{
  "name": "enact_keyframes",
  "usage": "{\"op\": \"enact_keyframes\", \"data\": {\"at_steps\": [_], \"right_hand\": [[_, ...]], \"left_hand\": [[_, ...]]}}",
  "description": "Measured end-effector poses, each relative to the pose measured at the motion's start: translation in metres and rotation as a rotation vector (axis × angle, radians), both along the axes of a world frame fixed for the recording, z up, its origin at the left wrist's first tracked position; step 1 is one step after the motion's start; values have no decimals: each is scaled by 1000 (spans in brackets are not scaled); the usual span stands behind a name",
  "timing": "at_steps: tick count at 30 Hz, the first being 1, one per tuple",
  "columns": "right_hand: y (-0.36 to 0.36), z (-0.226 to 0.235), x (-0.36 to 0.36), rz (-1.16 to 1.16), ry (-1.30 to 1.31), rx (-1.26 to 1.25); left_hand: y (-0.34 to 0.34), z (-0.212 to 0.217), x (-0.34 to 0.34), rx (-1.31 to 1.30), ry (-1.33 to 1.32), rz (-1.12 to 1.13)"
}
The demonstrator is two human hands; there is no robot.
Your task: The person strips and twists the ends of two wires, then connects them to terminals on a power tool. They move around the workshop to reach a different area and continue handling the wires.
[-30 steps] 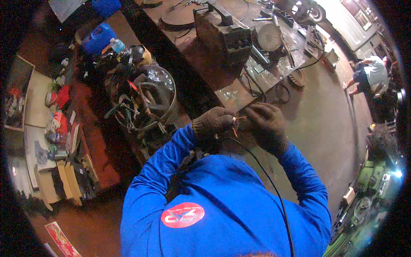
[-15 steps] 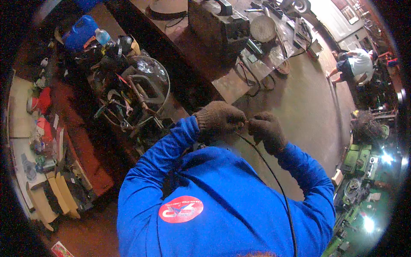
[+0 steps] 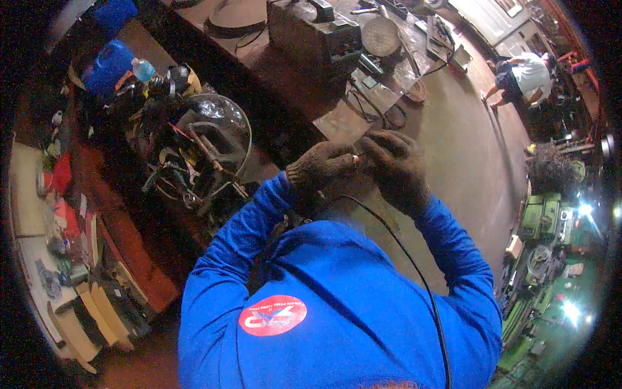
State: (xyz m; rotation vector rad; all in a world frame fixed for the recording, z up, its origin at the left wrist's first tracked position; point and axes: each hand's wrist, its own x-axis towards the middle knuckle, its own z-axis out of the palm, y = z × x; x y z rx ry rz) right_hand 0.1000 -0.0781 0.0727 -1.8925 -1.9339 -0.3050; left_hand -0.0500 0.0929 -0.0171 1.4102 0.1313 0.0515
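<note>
Both my hands wear dark brown knitted gloves and meet in front of my chest. My left hand (image 3: 322,166) is closed in a pinch, with a small pale tip at its fingertips. What that small piece is, I cannot make out. Close beside it, my right hand (image 3: 396,170) has its fingers curled inward, and whatever lies inside them is hidden. A thin black cable (image 3: 405,249) arches from just below my hands down across my blue sleeve and chest to the lower edge.
Beyond my hands, a dark boxy machine (image 3: 314,42) and a round disc (image 3: 380,36) sit on a worktable. To the left is a bin of tools (image 3: 194,165) near a blue jug (image 3: 111,68). A person (image 3: 521,79) bends at the far right, near green machinery (image 3: 541,217).
My right hand has turned and risen, its knuckles now higher beside my left fingertips. My left hand has shifted slightly left. The view has swung a little, so the surroundings sit farther left.
</note>
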Motion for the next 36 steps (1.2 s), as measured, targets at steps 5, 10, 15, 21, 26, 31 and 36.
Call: {"op": "enact_keyframes", "data": {"at_steps": [5,10,15,21,26,31,36], "right_hand": [[-2,3,0,117,-27,-124],[-30,-41,1,-27,343,-191],[-34,-29,-31,-300,1112,-384],[-33,-27,-17,-155,517,-309],[-16,-35,-1,-186,276,217],[0,-36,41,172,84,51],[-7,-51,82,154,263,-161]], "left_hand": [[-22,18,-15,-360,48,-106],[-9,-10,-12,107,-122,-186],[-17,-1,-22,538,-205,-76],[-25,-4,-16,631,-223,110],[-9,-10,1,406,-2,85],[-8,7,18,107,50,-47],[-10,13,42,158,91,-139]]}}
